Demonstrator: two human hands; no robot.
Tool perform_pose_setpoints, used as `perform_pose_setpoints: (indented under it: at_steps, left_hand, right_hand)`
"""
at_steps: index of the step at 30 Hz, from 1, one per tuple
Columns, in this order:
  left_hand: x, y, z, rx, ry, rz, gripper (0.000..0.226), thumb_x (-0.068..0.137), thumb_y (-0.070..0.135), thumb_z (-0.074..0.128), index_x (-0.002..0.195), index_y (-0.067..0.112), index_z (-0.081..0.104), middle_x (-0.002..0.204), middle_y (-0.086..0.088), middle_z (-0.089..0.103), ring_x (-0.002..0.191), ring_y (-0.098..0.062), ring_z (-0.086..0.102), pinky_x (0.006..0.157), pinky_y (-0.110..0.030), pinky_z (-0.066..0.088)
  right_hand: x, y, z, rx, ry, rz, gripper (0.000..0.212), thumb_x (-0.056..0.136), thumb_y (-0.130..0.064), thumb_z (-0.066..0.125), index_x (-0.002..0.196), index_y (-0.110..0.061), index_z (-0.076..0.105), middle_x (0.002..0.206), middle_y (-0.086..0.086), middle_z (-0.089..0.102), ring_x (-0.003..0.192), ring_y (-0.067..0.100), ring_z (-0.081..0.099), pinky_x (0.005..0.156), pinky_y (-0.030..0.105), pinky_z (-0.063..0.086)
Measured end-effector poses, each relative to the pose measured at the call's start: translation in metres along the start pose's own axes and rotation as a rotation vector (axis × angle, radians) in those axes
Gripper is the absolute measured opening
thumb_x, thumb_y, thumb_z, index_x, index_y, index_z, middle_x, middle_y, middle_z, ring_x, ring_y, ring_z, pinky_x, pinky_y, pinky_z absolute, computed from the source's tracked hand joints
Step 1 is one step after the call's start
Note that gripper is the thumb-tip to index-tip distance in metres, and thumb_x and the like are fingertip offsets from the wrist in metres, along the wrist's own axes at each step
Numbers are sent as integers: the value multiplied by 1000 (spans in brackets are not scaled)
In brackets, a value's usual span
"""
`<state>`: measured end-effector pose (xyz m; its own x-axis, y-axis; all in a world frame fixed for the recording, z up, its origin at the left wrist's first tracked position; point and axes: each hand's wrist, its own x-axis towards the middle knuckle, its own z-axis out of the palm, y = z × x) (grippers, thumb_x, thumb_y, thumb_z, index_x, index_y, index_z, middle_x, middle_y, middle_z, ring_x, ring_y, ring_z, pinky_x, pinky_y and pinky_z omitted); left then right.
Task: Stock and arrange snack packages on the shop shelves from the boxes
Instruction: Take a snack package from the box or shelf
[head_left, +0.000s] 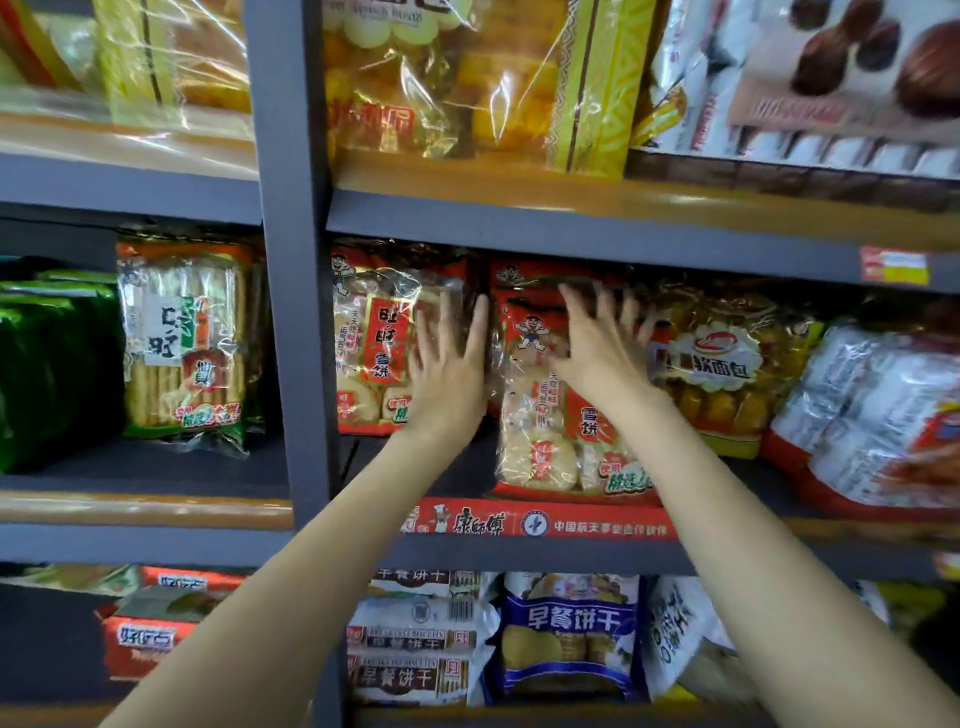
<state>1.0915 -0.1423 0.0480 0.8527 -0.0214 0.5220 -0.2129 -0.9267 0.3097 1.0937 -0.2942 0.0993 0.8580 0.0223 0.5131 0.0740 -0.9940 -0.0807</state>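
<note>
Two open hands press a red pack (550, 415) standing upright at centre frame on the middle shelf (571, 553): left hand (447, 364) at its left edge, right hand (597, 343) flat on its upper front, nearer.

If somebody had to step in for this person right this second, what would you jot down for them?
Left hand: fingers straight, flat against the rice cracker bags, no grip.
Right hand: fingers spread, pressing the front rice cracker bag, which stands on the middle shelf.
Done: a second red rice cracker bag stands just to its left.
Left: straighten the front bag. No stock boxes in view.
</note>
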Motion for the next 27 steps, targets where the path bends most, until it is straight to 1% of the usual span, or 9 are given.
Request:
perform_pose_setpoints:
  at_steps: [2,5,9,15,18,21,23,25,27]
  left_hand:
    - [-4,19,-2,-263,-88,152,87,92,18,55,149,25,-10,157,-13,-9,143,-39,2,115,-53,17]
    - [4,26,8,-466,-292,-26,95,85,17,62,149,26,-8,155,-17,15,142,-39,13,113,-49,20]
    - [-2,30,7,-688,-321,-206,81,85,6,60,149,21,13,124,-10,58,116,-30,54,99,-43,45]
    - [1,24,12,-601,-108,-63,107,77,-3,66,149,23,-8,136,-16,47,120,-37,48,103,-50,39]
    - [-2,25,1,-622,-163,-94,100,84,-2,61,148,19,-13,145,-17,39,116,-33,53,90,-26,43]
    - [-5,27,-6,-678,-402,-91,96,89,0,57,148,21,-16,146,-13,39,96,-18,60,68,-11,41]
    - [-3,27,-2,-725,-490,-54,95,90,-2,53,148,23,-18,122,1,55,69,-1,47,55,-4,41]
    - [-2,32,-2,-774,-517,-77,93,90,-6,50,148,24,-16,81,18,39,62,1,36,49,-2,39]
    - [-2,33,-1,-816,-511,-95,92,89,-9,48,148,26,-13,80,20,33,63,2,35,50,-3,41]
  right_hand:
    - [-5,29,-5,189,-118,157,100,77,-48,70,150,-33,3,158,11,-3,144,39,5,114,60,11]
    - [-25,53,-14,520,-391,222,123,67,-38,80,148,-34,-12,158,7,5,143,31,18,112,45,27]
    - [-54,63,-5,521,-438,174,125,67,-28,83,149,-34,-11,158,4,-10,146,25,4,116,48,17]
    - [-49,53,5,469,-107,44,118,70,-12,80,150,-33,-4,157,2,-15,145,24,5,115,39,16]
    - [-34,53,12,495,-160,90,125,68,-16,83,149,-33,-10,157,2,-15,146,25,1,116,46,18]
    - [-32,67,14,657,-305,186,133,62,-22,86,147,-34,-17,158,4,-11,146,26,3,116,48,17]
    - [-36,74,19,768,-340,201,134,61,-23,86,147,-34,-15,159,1,-8,146,24,4,116,50,14]
    - [-39,76,23,828,-311,210,132,61,-23,86,148,-36,-12,159,-1,-1,145,23,8,116,50,17]
    - [-41,77,25,837,-298,209,130,62,-21,86,148,-37,-11,159,-1,4,145,23,12,115,49,19]
